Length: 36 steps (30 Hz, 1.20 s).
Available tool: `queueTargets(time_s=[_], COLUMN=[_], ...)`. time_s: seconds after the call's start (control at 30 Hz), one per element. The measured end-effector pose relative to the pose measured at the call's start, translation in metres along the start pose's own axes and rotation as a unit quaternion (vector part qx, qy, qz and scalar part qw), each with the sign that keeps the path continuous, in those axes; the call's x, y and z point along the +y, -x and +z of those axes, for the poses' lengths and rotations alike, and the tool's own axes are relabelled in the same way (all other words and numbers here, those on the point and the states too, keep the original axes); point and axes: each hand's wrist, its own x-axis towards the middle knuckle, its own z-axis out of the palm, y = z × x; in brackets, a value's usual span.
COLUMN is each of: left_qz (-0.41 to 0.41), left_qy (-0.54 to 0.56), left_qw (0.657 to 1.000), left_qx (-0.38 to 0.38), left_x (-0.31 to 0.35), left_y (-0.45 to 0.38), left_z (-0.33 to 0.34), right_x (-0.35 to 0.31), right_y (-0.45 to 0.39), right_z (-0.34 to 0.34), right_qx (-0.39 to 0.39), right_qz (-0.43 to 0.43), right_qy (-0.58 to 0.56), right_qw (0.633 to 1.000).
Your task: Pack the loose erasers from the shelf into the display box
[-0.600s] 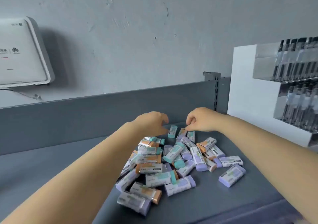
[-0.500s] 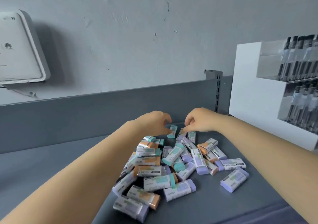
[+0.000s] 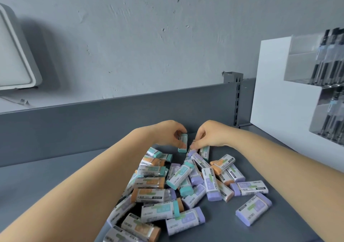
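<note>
We see the loose erasers [image 3: 178, 189] heaped on the grey shelf [image 3: 55, 176], long axes pointing every way. At the heap's far edge our left hand [image 3: 167, 134] pinches a teal eraser [image 3: 183, 142] standing on end, while our right hand [image 3: 208, 135] curls onto a lilac eraser [image 3: 191, 152] just beside; whether it grips, we cannot tell. No display box for erasers is identifiable; a white pen rack [image 3: 275, 96] stands right, cut off.

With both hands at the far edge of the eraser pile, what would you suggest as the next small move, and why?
Probably lift the teal eraser clear of the pile: the left hand already pinches it upright, while the right hand is only fingering an eraser at the pile's far edge. No display box is in view to carry it to.
</note>
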Motion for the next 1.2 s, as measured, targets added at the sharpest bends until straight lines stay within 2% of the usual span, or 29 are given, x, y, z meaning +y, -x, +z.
queueTargets(time_s=[0.17,0.37,0.57,0.67,0.77,0.87,1.2], left_qz=[-0.014,-0.064,-0.117,-0.118,-0.127,-0.132,-0.174], left_qy=[0.106,0.229,0.352,0.413,0.433,0.44,0.402], left_qw=[0.992,0.959,0.893,0.855,0.83,0.816,0.807], left_qx=[0.073,0.156,0.255,0.292,0.328,0.352,0.395], left_x=[0.0,-0.005,-0.014,-0.018,-0.023,-0.033,-0.097], left_y=[0.006,0.032,0.084,0.115,0.145,0.176,0.295], left_z=[-0.008,-0.024,-0.039,-0.041,-0.043,-0.048,-0.076], right_x=[-0.002,-0.01,-0.042,-0.062,-0.085,-0.11,-0.222], right_y=[0.003,0.009,0.017,0.025,0.035,0.041,0.042], right_z=[-0.004,-0.011,-0.013,-0.009,-0.001,0.01,0.073], right_qx=[0.04,0.055,0.011,-0.015,-0.07,-0.095,-0.055], right_qz=[-0.006,-0.037,-0.091,-0.125,-0.147,-0.158,-0.214], right_qy=[-0.115,-0.22,-0.24,-0.287,-0.335,-0.33,-0.321], right_qw=[0.993,0.973,0.966,0.95,0.928,0.926,0.921])
